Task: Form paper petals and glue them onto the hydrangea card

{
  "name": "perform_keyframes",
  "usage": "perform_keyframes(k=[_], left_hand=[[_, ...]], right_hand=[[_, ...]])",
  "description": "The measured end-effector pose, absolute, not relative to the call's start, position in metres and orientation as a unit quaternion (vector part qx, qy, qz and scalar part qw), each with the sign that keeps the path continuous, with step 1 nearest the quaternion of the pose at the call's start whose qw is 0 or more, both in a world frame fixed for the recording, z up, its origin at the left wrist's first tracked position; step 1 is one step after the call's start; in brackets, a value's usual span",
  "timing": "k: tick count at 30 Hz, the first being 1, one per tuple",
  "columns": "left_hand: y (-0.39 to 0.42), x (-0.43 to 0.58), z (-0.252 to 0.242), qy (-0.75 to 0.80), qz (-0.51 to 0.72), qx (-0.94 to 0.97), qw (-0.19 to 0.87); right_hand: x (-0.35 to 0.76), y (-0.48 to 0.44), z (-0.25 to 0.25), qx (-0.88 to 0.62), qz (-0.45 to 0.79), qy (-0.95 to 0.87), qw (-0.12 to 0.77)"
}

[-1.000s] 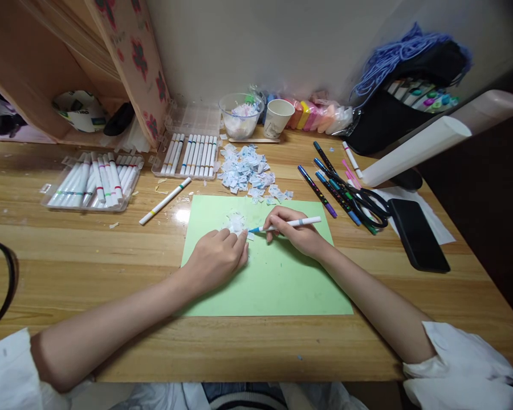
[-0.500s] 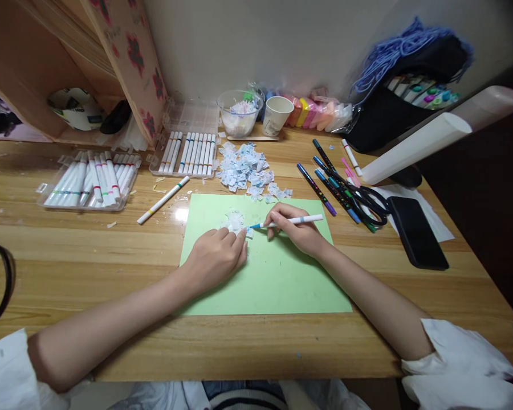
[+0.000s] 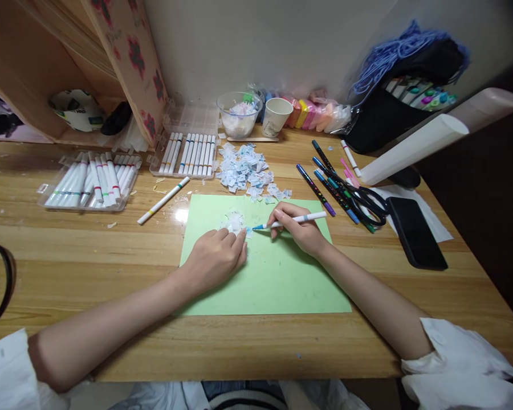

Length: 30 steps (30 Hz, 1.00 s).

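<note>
A light green sheet lies on the wooden desk. My right hand grips a white marker with a blue tip, the tip touching a small paper scrap on the sheet. My left hand rests knuckles up on the sheet, its fingertips pressing down beside that scrap. A little clump of white paper bits sits just beyond my left fingers.
A heap of blue-white paper scraps lies behind the sheet. Two clear trays of white markers, a loose marker, a plastic bowl, a paper cup, dark pens and scissors, a black phone and a white lamp arm surround it.
The marker tip has shifted slightly right and its tail has lifted a little. My left hand has stayed put on the sheet.
</note>
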<state>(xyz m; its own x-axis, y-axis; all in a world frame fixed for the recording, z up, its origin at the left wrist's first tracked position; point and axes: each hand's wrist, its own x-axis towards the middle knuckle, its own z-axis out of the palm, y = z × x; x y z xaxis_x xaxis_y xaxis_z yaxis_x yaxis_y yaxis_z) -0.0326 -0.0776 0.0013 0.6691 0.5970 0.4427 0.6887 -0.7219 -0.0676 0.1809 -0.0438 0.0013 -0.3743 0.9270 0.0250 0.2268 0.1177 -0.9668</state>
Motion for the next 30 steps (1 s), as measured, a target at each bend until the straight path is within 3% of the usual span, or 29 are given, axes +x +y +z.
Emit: perform_keyframes(k=[13,19,25,30], left_hand=[[-0.0770,-0.0342,0.0029,-0.372,-0.205,-0.902,0.077],[-0.0751,-0.0359,0.0048,-0.408,-0.203,-0.890,0.021],[-0.0721,-0.0369,0.0070,-0.418,-0.198,-0.887,-0.001],[-0.0732,-0.0366,0.0064,-0.397,-0.189,-0.898,0.028]], right_hand=[[0.1821,-0.0466,0.0016,-0.397,0.525,-0.672,0.339],[0.1835,-0.0457,-0.0030,-0.382,0.529,-0.632,0.419],[0.1811,-0.0443,0.0001,-0.387,0.561,-0.665,0.306],[0.1802,-0.0430,0.0017,-0.396,0.565,-0.654,0.310]])
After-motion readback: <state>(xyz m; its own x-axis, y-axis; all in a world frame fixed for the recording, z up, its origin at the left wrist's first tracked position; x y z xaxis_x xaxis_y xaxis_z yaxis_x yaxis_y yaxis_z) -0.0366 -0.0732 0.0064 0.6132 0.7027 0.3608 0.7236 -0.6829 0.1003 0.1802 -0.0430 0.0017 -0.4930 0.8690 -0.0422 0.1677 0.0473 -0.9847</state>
